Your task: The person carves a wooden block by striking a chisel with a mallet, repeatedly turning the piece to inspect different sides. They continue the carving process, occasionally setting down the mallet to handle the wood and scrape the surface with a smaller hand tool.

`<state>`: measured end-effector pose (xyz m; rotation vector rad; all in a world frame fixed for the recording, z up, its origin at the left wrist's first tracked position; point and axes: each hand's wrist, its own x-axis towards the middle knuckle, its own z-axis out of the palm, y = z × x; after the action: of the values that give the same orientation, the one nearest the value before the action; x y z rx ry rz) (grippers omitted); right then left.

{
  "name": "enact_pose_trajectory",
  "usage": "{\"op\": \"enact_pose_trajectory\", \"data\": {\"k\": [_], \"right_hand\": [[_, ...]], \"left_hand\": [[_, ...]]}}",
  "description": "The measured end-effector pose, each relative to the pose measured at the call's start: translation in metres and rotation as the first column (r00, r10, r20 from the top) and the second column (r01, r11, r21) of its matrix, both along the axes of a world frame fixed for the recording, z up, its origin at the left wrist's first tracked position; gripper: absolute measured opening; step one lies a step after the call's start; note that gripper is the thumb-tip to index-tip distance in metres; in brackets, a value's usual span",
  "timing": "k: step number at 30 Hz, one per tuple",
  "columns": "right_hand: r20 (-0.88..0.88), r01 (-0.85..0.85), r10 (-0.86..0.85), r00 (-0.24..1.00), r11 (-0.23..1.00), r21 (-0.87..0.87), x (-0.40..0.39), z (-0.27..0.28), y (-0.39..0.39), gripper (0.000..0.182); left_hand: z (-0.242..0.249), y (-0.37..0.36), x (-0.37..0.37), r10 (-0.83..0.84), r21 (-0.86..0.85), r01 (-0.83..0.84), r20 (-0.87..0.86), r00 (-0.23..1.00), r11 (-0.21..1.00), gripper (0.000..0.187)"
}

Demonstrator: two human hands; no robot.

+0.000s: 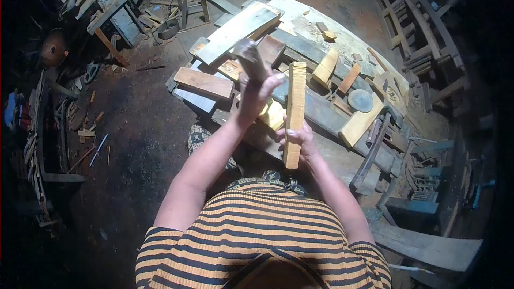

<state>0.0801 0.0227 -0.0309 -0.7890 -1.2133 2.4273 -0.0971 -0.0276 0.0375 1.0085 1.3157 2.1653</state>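
Observation:
My left hand point(254, 99) is closed around a dark, thick-shafted hammer-like tool point(250, 59); it is raised toward me and blurred, so its exact kind is hard to make out. In my right hand point(302, 138) a long, pale wooden block point(296, 112) is gripped near its lower end, standing roughly lengthwise away from me. Between the two hands lies a yellowish wood piece point(274, 115), partly covered by my left hand. A reddish-brown block point(204, 83) rests to the left of my left hand.
The low workbench point(321, 155) carries several wood offcuts, a round grey disc point(360, 100) and a long dark curved bar point(372, 150) at its right. A large pale plank point(238, 29) lies at the far left. Wooden frames point(409, 21) and scraps surround the floor.

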Motion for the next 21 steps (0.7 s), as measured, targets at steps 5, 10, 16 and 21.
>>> {"op": "enact_pose_trajectory", "data": {"k": [5,10,16,21], "right_hand": [[-0.046,0.01,-0.011,0.999,1.0,-0.01,0.001,0.004,0.001,0.057],[-0.041,0.224,-0.226,0.973,0.898,0.379,0.058,0.067,0.026,0.059],[-0.582,0.625,-0.25,0.774,0.451,0.637,0.116,0.164,-0.002,0.075],[0.203,-0.15,-0.329,0.922,0.18,0.972,0.128,0.139,-0.018,0.074]], "left_hand": [[0.005,0.01,0.024,-0.011,-0.012,0.01,-0.121,0.993,1.0,0.015],[-0.016,0.018,0.042,-0.06,0.007,0.073,-0.491,0.869,0.997,0.022],[-0.017,0.025,0.057,-0.039,-0.022,0.032,-0.55,0.834,0.999,0.023],[-0.017,0.021,0.059,-0.036,-0.015,0.034,-0.596,0.802,0.999,0.021]]}}
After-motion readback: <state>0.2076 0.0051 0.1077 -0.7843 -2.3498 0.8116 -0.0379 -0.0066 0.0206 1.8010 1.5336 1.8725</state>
